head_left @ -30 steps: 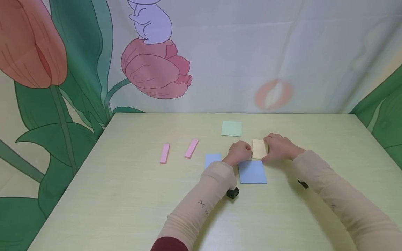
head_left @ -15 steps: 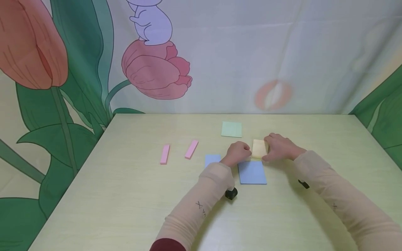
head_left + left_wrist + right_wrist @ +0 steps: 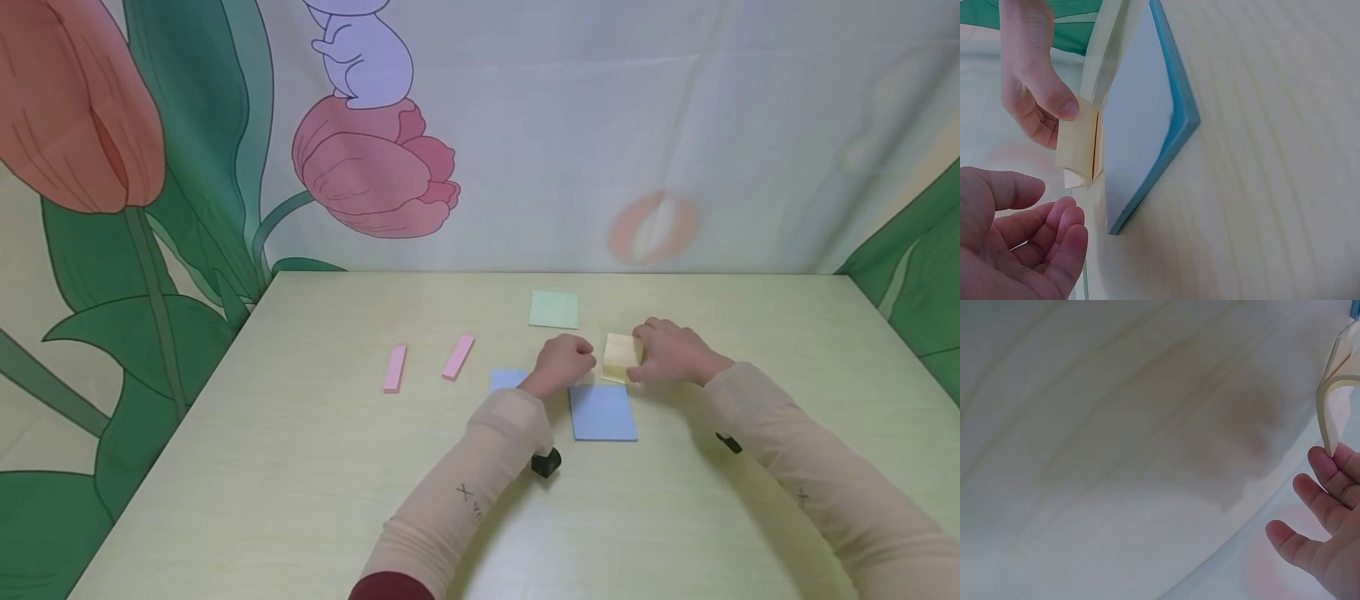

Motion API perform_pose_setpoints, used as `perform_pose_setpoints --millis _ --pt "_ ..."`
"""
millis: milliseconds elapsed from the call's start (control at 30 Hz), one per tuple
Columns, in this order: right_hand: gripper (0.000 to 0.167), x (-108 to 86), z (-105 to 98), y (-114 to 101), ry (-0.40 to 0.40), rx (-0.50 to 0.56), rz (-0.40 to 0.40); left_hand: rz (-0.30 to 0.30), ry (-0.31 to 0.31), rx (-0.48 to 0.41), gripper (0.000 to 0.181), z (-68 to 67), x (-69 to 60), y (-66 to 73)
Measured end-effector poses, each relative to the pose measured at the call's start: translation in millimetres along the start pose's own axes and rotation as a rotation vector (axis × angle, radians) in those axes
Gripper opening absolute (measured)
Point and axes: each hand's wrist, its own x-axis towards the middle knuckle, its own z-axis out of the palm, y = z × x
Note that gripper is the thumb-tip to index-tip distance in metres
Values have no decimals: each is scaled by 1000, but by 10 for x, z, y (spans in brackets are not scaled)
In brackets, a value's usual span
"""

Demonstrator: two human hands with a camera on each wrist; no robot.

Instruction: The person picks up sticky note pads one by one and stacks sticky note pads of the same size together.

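A small pad of yellow sticky notes (image 3: 618,354) lies on the table between the two hands. My right hand (image 3: 673,353) pinches its right edge between thumb and fingers. The upper part of the pad bends up in a curve, as the yellow paper (image 3: 1076,140) shows in the left wrist view; how many sheets bend cannot be told. My left hand (image 3: 561,367) hovers just left of the pad, fingers loosely bent, nothing in them. Directly in front of the yellow pad lies a larger blue sticky note pad (image 3: 603,414). The left forearm partly hides a smaller blue piece (image 3: 507,380).
A pale green square pad (image 3: 553,309) lies farther back. Two narrow pink strips, a left strip (image 3: 394,368) and a right strip (image 3: 457,357), lie on the left part of the wooden table (image 3: 300,467). A printed curtain (image 3: 540,142) hangs behind the table's back edge.
My left hand has drawn slightly left, away from the yellow pad. The yellow paper now bends upward under my right hand's pinch, where it lay flatter before.
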Motion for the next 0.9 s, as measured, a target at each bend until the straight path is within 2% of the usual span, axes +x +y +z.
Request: perform_pose_setpoints --millis 200,433,900 --pt "60 -13 4 2 29 -8 -1 11 24 -25 31 -63 -56 -27" --pt "61 -39 11 -1 32 20 1 11 58 -20 31 -112 -78 -122" --pt "57 -90 -53 -27 73 44 -2 -21 98 -21 30 -222 -124 -265"
